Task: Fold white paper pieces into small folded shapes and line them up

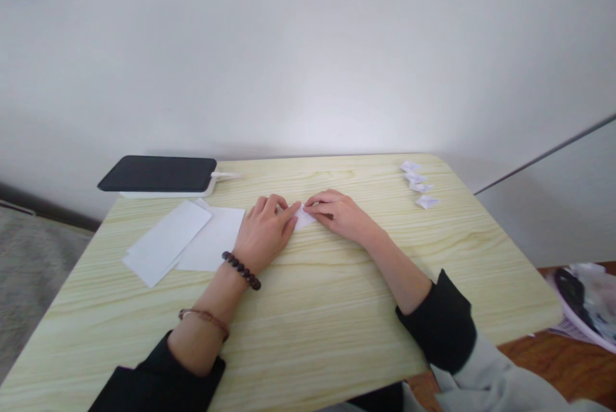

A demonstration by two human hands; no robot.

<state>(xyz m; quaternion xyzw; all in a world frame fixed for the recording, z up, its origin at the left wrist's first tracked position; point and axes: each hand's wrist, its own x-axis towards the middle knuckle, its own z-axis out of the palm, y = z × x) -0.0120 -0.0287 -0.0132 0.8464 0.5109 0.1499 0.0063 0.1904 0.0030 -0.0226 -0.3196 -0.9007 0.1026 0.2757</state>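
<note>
Between my hands, a small folded piece of white paper (304, 219) lies against the tabletop, partly covered by fingers. My left hand (265, 230) presses its left side with thumb and forefinger, the other fingers curled. From the right, my right hand (341, 214) pinches the paper's upper edge with its fingertips. Beside my left wrist, several white paper sheets (168, 242) overlap, some partly under one another. Several small folded paper boats (427, 201) stand in a row toward the far right of the table.
A dark-screened phone (158, 172) rests on a white block at the back left, with a white cable (226, 175) plugged in. A wall (308, 65) borders the wooden table (308, 335). A lilac basket (570, 319) holding bags sits on the floor at right.
</note>
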